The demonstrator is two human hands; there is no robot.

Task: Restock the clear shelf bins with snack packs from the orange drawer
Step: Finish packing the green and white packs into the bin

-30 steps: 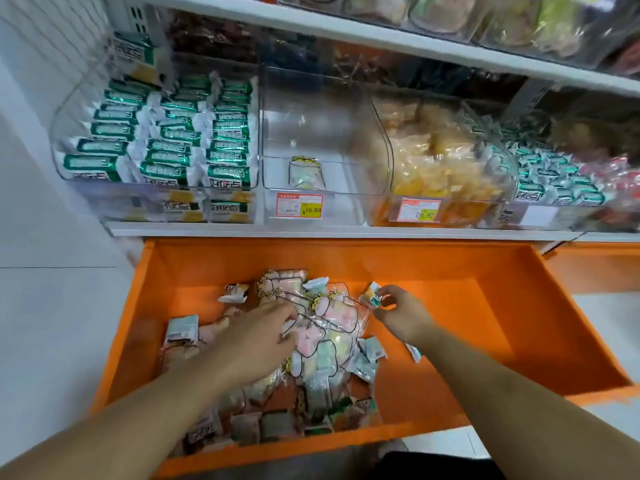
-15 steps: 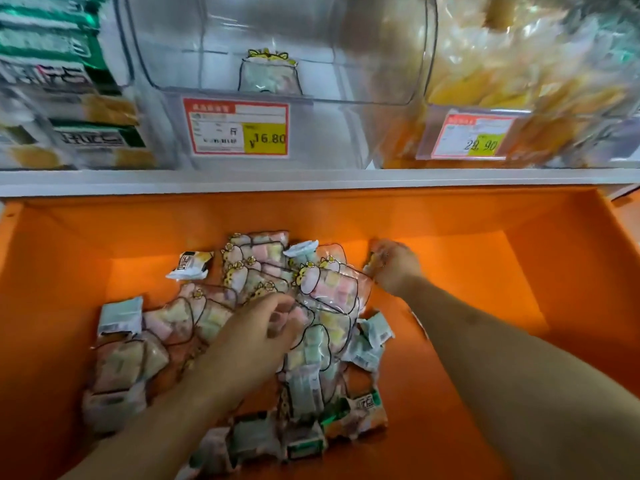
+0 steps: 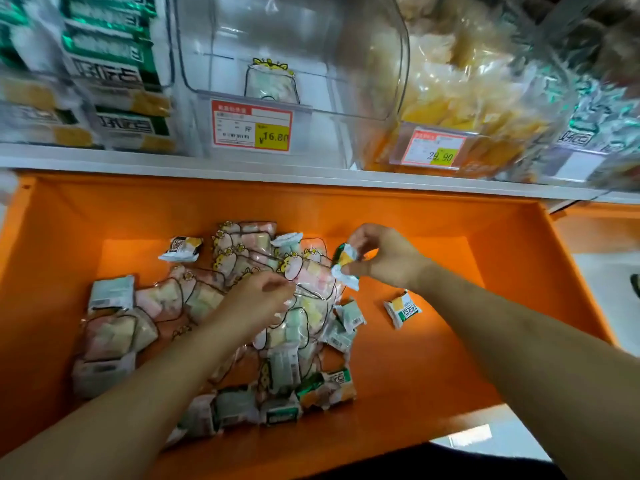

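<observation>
Since half a second earlier, my right hand [image 3: 384, 258] had lifted off the drawer floor with a small green-and-yellow wrapped snack pack [image 3: 344, 266] pinched in its fingertips, and my left hand [image 3: 256, 303] had slid a little toward twelve o'clock over the pile.

At ten o'clock I saw the left bin [image 3: 114, 81] stacked with green-and-white packs; their print was blurred and I could not read it. Below it the orange drawer [image 3: 519, 271] stood open. My left hand lay on the heap of clear pastel snack packs [image 3: 301, 306], fingers loosely curled; motion blur kept me from telling whether it held one. Small wrapped packs lay at the heap's edges, one at eleven o'clock [image 3: 181, 249] apart from the rest.

At twelve o'clock the middle clear bin [image 3: 377, 57] held a single pastel pack [image 3: 272, 83] standing at its back. Its red-bordered price tag [image 3: 252, 124] read 16.80 on yellow; the smaller print was illegible.

Right of the heap, one loose pack [image 3: 402, 308] lay alone on the drawer floor beneath my right wrist. At one o'clock the next bin [image 3: 485, 98] was full of yellow snacks in clear wrap, tagged 29.90 [image 3: 437, 150]. At two o'clock a further bin [image 3: 595, 116] was cut off by the frame edge and too smeared to make out.
</observation>
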